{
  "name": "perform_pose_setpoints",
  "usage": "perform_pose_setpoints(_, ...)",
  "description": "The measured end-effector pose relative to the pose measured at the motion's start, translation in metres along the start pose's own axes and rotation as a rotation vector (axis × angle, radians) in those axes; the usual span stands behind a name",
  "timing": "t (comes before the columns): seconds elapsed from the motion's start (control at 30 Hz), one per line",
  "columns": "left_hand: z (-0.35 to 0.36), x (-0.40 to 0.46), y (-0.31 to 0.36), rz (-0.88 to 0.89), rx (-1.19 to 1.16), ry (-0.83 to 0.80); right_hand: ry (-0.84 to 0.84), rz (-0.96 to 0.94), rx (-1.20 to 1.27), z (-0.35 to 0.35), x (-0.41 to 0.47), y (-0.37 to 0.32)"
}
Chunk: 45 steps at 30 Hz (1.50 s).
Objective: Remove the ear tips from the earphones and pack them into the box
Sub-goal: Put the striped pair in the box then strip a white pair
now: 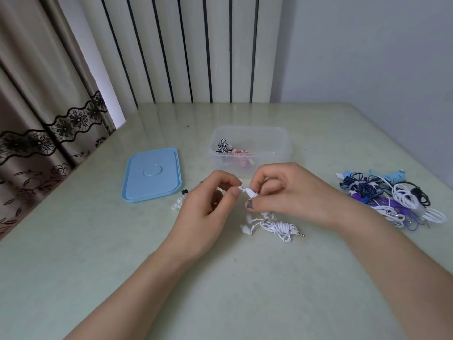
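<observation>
Pale green bench (98,241), blue lid (152,174) lying beside clear box (282,148) with two coiled earphones (231,150) inside. Both hands pinching: left hand (208,207) on what looks like the ear tip (239,188), right hand (289,192) on white earbud (251,192). Loose tips (177,203) by lid.

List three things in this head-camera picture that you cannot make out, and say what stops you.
- Ear tip: mostly covered by the left hand fingertips.
- Earbud: largely hidden in the right hand.
- Box contents: near part hidden behind both hands.
- Loose ear tips: too small to count surely.
</observation>
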<state>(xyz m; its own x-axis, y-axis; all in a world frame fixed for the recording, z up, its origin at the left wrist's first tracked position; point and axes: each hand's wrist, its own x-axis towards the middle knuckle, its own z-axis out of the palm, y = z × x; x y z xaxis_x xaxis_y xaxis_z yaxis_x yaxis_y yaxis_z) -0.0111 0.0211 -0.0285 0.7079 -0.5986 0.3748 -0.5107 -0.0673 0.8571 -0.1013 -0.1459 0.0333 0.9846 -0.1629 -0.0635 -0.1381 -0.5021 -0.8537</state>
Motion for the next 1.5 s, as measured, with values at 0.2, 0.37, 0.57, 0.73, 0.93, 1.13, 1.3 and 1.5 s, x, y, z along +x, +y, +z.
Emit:
perform_pose_setpoints(0.2, -0.003, 0.003, -0.001, -0.032, -0.047, 0.023, 0.054, -0.028, 0.036, 0.02, 0.009, -0.005)
perform_pose_setpoints(0.37, -0.018, 0.008, 0.004, -0.051, -0.141, 0.14, 0.116, 0.123, 0.633, 0.032, 0.012, 0.0)
perform_pose_setpoints(0.57, -0.046, 0.016, -0.003, -0.124, -0.049, 0.233, 0.202, 0.022, 0.524, 0.043, 0.01, 0.006)
perform_pose_setpoints(0.73, -0.064, 0.01, -0.011, -0.165, 0.401, 0.138, 0.227, 0.006, 0.488, 0.043, 0.008, 0.009)
perform_pose_setpoints(0.93, -0.091, 0.002, -0.012, -0.236, 0.401, -0.166, 0.217, -0.009, 0.426, 0.047, 0.005, 0.005)
perform_pose_setpoints(1.13, -0.092, -0.005, -0.012, -0.202, 0.489, -0.286, 0.167, -0.054, 0.275, 0.049, 0.002, 0.002)
perform_pose_setpoints(1.3, -0.089, -0.006, -0.012, -0.144, 0.518, -0.273, 0.157, -0.055, 0.26, 0.051, 0.0, 0.0)
perform_pose_setpoints(1.5, -0.071, -0.006, -0.001, -0.002, 0.409, -0.266, 0.191, -0.063, 0.303, 0.049, 0.002, 0.003)
